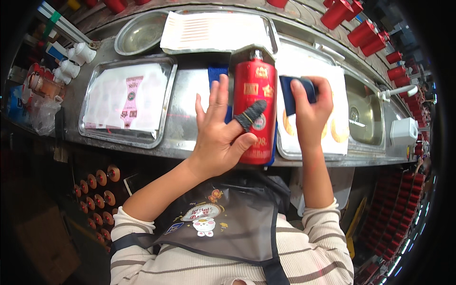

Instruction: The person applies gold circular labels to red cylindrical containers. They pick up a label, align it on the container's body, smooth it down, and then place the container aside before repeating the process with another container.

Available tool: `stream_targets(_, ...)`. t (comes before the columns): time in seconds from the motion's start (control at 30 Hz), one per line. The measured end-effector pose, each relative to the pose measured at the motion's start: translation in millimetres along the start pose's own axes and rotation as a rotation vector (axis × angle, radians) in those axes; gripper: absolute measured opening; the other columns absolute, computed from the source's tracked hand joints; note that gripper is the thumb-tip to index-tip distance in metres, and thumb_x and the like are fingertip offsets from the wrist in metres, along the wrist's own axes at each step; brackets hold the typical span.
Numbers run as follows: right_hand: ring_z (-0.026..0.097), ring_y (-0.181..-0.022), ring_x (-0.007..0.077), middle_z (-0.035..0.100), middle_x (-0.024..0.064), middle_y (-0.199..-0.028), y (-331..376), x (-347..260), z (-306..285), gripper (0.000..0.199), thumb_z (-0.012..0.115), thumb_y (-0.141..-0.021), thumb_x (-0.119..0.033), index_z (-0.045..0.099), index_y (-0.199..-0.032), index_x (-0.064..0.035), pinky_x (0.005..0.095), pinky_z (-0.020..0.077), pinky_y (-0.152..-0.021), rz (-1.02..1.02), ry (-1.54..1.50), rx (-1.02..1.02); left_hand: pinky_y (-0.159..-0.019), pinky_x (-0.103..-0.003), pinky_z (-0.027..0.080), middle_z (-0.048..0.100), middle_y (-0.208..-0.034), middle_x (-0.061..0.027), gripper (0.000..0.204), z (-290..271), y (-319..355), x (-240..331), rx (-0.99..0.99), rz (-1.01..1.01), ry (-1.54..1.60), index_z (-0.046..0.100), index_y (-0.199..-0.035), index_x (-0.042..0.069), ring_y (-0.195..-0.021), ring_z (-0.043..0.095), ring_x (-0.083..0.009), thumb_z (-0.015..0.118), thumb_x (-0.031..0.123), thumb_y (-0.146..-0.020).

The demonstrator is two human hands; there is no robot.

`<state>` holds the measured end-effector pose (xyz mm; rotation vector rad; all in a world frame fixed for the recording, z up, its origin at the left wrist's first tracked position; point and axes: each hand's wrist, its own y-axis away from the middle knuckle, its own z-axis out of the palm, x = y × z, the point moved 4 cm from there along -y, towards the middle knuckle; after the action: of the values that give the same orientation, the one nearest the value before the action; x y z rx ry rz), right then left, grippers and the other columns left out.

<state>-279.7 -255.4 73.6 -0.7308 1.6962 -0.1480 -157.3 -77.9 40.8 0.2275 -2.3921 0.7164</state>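
A red bottle [267,89] with gold and pale markings lies in front of me, its neck pointing away. My left hand [214,130] is spread over the bottle's left side. A black ribbed finger cot [251,116] covers its index finger, which lies along the bottle, and the thumb tip is by the bottle's lower part. My right hand [311,107] pinches a dark blue flat scraper [288,95] just right of the bottle, apart from it. Blue material [218,73] shows beneath and beside the bottle.
A metal tray [164,122] with pink-printed sheets lies left. Another tray [273,35] with striped sheets and a round metal bowl [121,42] stand behind. At the right are a sheet with orange rounds [339,114], a sink [368,123] and a white tap [401,91]. Red bottles [336,14] line the far conveyor.
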Motion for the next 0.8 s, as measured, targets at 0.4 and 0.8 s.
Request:
stream_targets(0.4, 0.065, -0.075, 0.0173, 0.065, 0.0072, -0.085, 6, -40, 10, 0.014, 0.072, -0.087, 0.0, 0.063, -0.098, -0.0003, 0.0319, 0.0529, -0.068, 0.004, -0.033, -0.248, -0.113, -0.073, 0.004, 0.017, -0.161, -0.0372, 0.051, 6, -6, -49, 0.055, -0.241, 0.083, 0.069, -0.105, 0.0, -0.149, 0.027, -0.0476, 0.048, 0.046, -0.104)
stream_targets(0.8, 0.062, -0.081, 0.0135, 0.065, 0.0076, -0.085, -9, -23, 17, 0.018, 0.077, -0.086, -0.003, 0.063, -0.097, -0.0009, 0.0265, 0.0497, -0.074, -0.262, -0.043, -0.202, -0.113, -0.071, 0.008, 0.025, -0.161, -0.0335, 0.045, -5, -9, -10, 0.067, -0.107, 0.251, 0.07, -0.122, 0.004, -0.146, 0.034, -0.0458, 0.054, 0.041, -0.102)
